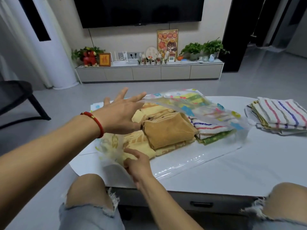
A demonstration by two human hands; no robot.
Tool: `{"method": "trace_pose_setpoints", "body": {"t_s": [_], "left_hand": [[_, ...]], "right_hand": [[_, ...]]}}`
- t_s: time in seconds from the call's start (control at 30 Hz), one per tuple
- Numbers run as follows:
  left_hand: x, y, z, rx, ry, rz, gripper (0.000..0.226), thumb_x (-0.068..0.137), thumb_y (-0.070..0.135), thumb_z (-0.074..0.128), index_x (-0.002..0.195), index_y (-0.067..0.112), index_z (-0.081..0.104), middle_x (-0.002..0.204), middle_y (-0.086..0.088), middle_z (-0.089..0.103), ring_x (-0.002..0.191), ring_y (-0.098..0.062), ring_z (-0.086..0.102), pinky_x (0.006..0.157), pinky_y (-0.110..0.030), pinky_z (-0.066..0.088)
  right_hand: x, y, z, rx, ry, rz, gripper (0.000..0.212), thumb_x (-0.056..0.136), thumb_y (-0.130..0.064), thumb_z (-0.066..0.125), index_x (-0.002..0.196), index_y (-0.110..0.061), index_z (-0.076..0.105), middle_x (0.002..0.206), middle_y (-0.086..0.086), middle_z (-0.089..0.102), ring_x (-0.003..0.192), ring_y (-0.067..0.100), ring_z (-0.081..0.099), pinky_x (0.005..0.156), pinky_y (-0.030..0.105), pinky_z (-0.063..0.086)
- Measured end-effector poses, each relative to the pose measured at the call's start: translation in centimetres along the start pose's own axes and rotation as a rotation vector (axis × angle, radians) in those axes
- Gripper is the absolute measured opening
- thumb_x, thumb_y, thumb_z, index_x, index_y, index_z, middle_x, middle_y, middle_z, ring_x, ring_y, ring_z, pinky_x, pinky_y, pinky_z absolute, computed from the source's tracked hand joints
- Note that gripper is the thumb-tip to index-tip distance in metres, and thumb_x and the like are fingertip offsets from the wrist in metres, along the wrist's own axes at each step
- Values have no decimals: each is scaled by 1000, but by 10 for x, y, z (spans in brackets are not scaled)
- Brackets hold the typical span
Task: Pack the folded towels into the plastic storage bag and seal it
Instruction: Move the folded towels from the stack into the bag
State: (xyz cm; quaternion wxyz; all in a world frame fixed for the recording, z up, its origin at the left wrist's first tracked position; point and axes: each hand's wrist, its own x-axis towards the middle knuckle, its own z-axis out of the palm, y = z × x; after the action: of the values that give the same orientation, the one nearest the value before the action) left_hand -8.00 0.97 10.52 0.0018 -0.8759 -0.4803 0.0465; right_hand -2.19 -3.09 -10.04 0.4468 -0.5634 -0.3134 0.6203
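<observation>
The left hand (122, 112), fingers spread, lifts the crinkly clear plastic bag (196, 105); right hand (138, 163) pinches its rim beside soft folded terry towels (167, 131).

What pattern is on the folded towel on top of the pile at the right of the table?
White with pink, grey and purple stripes; the striped towel shows in the head view.

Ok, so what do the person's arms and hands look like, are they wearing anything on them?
Both forearms are bare, with no sleeves, gloves, rings or watch in view. The left hand has a red corded bracelet with a small gold bead around its wrist. The right hand and its wrist carry nothing. Lower in the frame, frayed light-blue denim shorts cover the thighs.
</observation>
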Motion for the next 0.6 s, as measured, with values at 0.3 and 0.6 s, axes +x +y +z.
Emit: {"method": "trace_pose_setpoints", "body": {"t_s": [0.3,0.6], "left_hand": [[6,-2,13,6,22,-3,76,84,41,61,151,37,24,161,23,-10,150,-27,-13,111,-73,12],[19,35,27,129,170,59,63,81,50,57,142,37,43,164,5,-14,146,-32,-27,111,-73,11]], "right_hand": [[6,-14,-28,-774,-134,-255,55,95,-47,55,148,-33,50,144,6,62,128,34,58,105,44,49],[-23,-38,-77,-885,-219,-343,47,96,-26,54,142,-34,57,131,10,68,118,28,63,97,35,50]]}}
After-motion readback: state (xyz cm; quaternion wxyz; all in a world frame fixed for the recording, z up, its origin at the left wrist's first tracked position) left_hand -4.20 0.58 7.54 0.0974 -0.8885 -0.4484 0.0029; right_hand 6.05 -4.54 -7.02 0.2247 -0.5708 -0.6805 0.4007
